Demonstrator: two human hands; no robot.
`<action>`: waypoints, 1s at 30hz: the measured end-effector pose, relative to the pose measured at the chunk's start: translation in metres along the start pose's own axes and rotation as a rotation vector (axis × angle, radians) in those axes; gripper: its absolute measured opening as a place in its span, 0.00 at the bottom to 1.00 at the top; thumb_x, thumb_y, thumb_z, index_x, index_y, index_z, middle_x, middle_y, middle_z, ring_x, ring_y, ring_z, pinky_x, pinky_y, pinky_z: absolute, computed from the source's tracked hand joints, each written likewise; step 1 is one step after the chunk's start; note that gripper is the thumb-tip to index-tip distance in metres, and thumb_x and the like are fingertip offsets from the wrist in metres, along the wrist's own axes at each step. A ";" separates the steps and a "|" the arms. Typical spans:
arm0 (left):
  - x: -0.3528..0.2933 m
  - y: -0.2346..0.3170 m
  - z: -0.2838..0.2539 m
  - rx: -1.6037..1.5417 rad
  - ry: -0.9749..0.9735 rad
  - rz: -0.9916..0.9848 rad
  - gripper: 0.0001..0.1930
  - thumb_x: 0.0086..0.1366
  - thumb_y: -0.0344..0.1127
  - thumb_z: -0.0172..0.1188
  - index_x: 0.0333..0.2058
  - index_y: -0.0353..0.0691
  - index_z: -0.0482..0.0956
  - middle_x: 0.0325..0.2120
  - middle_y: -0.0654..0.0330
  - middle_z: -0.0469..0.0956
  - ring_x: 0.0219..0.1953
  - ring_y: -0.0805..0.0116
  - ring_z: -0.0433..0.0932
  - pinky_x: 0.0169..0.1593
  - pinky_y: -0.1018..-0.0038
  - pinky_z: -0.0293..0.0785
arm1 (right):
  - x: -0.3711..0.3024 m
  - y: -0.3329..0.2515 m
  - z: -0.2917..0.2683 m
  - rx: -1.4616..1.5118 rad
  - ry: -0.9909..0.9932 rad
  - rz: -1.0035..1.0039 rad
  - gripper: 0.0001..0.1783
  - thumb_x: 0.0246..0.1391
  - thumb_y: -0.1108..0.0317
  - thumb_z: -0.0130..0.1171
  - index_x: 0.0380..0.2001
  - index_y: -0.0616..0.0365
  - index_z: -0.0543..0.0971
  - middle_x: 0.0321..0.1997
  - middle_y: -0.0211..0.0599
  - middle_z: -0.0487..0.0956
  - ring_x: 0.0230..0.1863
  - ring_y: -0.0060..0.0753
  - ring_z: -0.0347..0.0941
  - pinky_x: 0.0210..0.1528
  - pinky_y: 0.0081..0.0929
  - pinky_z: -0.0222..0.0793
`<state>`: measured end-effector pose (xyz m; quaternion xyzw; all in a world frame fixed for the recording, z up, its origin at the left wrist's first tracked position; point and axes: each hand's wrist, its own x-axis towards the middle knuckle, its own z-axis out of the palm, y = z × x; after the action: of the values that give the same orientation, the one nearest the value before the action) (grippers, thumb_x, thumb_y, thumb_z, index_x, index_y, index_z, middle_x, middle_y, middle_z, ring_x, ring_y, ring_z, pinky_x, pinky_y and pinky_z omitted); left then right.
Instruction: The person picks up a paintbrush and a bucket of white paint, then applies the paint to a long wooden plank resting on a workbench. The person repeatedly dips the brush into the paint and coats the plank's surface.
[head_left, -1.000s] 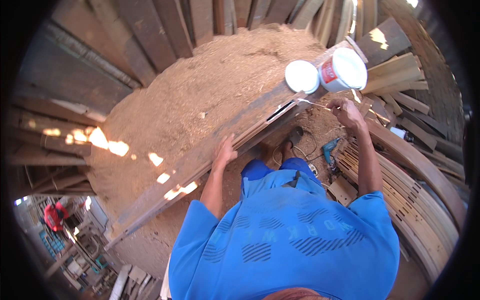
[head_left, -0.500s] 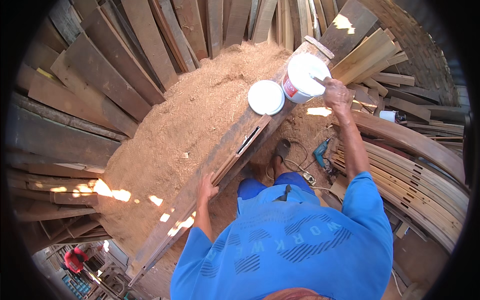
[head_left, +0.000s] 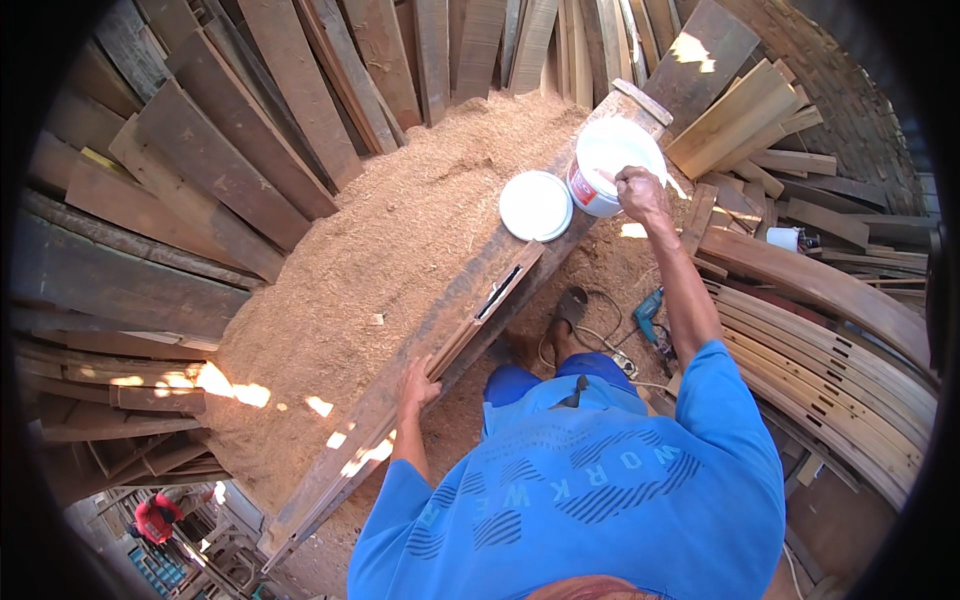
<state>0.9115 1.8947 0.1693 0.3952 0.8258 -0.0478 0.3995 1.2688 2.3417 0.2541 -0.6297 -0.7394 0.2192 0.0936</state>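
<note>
Wooden bench [head_left: 453,311]; right hand [head_left: 643,194] at white tub [head_left: 612,150].

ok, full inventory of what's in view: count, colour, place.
bench plank: 1, brown, diagonal, centre
bucket: 1, white with red label, plank's far end
round lid: 1, white, left of bucket
slotted strip: 1, brown, along plank's right side
wood block: 1, brown, across plank's far tip
sawdust: 1 pile, tan, left of plank
power drill: 1, teal, right of plank
socket block: 1, pale, below drill
slotted timbers: several, pale brown, stacked right
boards: many, brown, top and left
offcuts: many, brown, upper right
small container: 1, white, among offcuts
other person: 1, red top, lower left
shirt: 1, blue, bottom centre
shorts: 1, blue, above shirt
left hand: 1, bare, at slotted strip
right hand: 1, bare, at bucket
</note>
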 end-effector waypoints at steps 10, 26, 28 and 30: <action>0.006 -0.008 0.004 -0.004 -0.020 0.045 0.40 0.48 0.41 0.67 0.63 0.55 0.67 0.66 0.53 0.63 0.65 0.49 0.64 0.68 0.61 0.59 | -0.021 0.049 -0.004 0.583 0.075 0.107 0.13 0.54 0.70 0.57 0.41 0.64 0.82 0.30 0.36 0.81 0.28 0.24 0.76 0.31 0.24 0.72; -0.008 0.010 -0.009 -0.012 0.037 0.046 0.39 0.49 0.37 0.65 0.63 0.50 0.68 0.59 0.46 0.70 0.59 0.45 0.71 0.63 0.58 0.66 | -0.089 -0.027 -0.094 0.527 -0.285 -0.160 0.10 0.55 0.73 0.60 0.40 0.60 0.83 0.27 0.27 0.78 0.29 0.18 0.70 0.32 0.21 0.68; -0.012 0.015 -0.017 -0.038 -0.033 -0.006 0.38 0.50 0.38 0.66 0.63 0.53 0.67 0.54 0.46 0.75 0.56 0.46 0.74 0.61 0.57 0.68 | -0.093 -0.054 -0.094 0.313 -0.404 -0.211 0.11 0.51 0.72 0.61 0.39 0.60 0.84 0.27 0.29 0.78 0.29 0.21 0.70 0.33 0.25 0.67; -0.014 0.017 -0.018 -0.027 -0.063 -0.037 0.38 0.51 0.38 0.67 0.64 0.57 0.67 0.50 0.48 0.79 0.54 0.46 0.75 0.59 0.56 0.70 | -0.092 -0.074 -0.076 0.199 -0.505 -0.256 0.12 0.50 0.72 0.61 0.39 0.60 0.84 0.28 0.30 0.78 0.29 0.22 0.70 0.33 0.25 0.67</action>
<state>0.9175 1.9048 0.1957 0.3727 0.8206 -0.0563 0.4297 1.2521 2.2593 0.3663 -0.4446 -0.7876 0.4266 -0.0050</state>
